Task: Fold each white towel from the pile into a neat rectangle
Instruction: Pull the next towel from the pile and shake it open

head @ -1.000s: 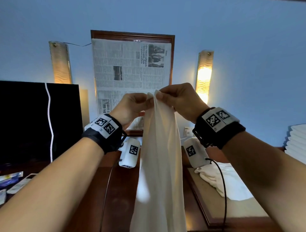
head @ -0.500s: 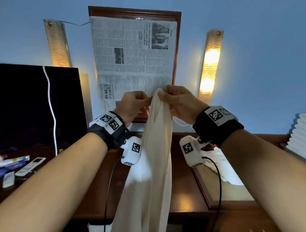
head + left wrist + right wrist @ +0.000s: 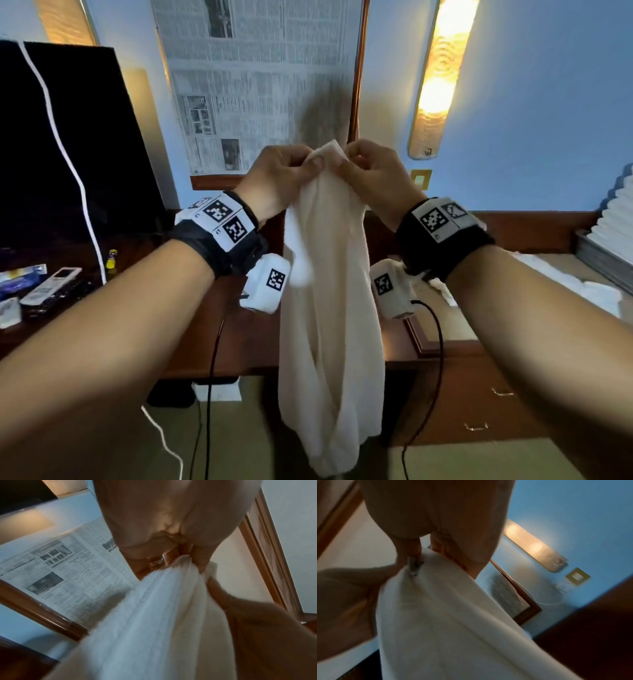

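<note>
A white towel (image 3: 329,308) hangs doubled in a long drape in front of the desk, its lower end looped below the desk edge. My left hand (image 3: 291,171) and right hand (image 3: 366,168) meet at its top, each pinching the upper corners close together. In the left wrist view the towel (image 3: 154,622) runs down from the pinching fingers (image 3: 202,561). The right wrist view shows the towel (image 3: 445,615) bunched at my fingertips (image 3: 409,555). More white towels (image 3: 582,284) lie crumpled on the desk at the right.
A dark wooden desk (image 3: 239,342) stands below the hands. A black screen (image 3: 68,137) with a white cable stands at the left, remotes (image 3: 51,284) before it. A framed newspaper (image 3: 260,85) and a lit wall lamp (image 3: 438,78) hang behind. Stacked folded linen (image 3: 613,222) sits far right.
The view has tilted downward, so the desk front and floor now show. Both hands still pinch the towel's top together, and its looped lower end has come into sight.
</note>
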A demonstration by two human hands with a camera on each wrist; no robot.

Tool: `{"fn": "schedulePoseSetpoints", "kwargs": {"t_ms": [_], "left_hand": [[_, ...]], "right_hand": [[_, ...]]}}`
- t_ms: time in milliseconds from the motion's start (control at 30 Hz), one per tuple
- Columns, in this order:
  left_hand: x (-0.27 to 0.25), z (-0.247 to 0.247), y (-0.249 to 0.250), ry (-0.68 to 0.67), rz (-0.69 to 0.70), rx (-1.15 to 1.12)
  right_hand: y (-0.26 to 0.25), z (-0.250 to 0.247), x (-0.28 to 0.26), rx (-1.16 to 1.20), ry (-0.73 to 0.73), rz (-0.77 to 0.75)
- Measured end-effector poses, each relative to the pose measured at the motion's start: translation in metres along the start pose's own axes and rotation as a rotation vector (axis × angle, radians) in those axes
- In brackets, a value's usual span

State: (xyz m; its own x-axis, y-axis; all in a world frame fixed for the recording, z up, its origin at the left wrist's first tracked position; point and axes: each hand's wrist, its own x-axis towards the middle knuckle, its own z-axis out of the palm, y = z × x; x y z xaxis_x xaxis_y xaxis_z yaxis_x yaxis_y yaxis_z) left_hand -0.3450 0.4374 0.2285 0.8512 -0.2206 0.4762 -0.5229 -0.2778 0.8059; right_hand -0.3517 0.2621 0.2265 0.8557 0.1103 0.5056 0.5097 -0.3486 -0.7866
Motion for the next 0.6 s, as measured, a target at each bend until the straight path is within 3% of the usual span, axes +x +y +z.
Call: {"fn": "schedulePoseSetpoints", "kwargs": {"t_ms": [100, 167, 300, 467, 600], "left_hand": [[0.006, 0.005, -0.007, -0.027, 0.030, 0.079], [0.009, 0.004, -0.011, -0.026, 0.038, 0.125], [0.009, -0.002, -0.030, 0.007, 0.018, 0.159], [0.003, -0.031, -0.062, 0.202, -0.038, 0.149], [0.002, -0.048, -0.081, 0.348, -0.136, 0.166]], "right_hand": [[0.040, 0.006, -0.026, 0.321, -0.165, 0.194], [0.071, 0.013, -0.047, 0.400, -0.207, 0.321], [0.140, 0.017, -0.084, 0.171, -0.252, 0.430], [0.220, -0.012, -0.112, -0.204, -0.211, 0.489], [0.253, -0.033, -0.121, -0.541, -0.250, 0.527]]}}
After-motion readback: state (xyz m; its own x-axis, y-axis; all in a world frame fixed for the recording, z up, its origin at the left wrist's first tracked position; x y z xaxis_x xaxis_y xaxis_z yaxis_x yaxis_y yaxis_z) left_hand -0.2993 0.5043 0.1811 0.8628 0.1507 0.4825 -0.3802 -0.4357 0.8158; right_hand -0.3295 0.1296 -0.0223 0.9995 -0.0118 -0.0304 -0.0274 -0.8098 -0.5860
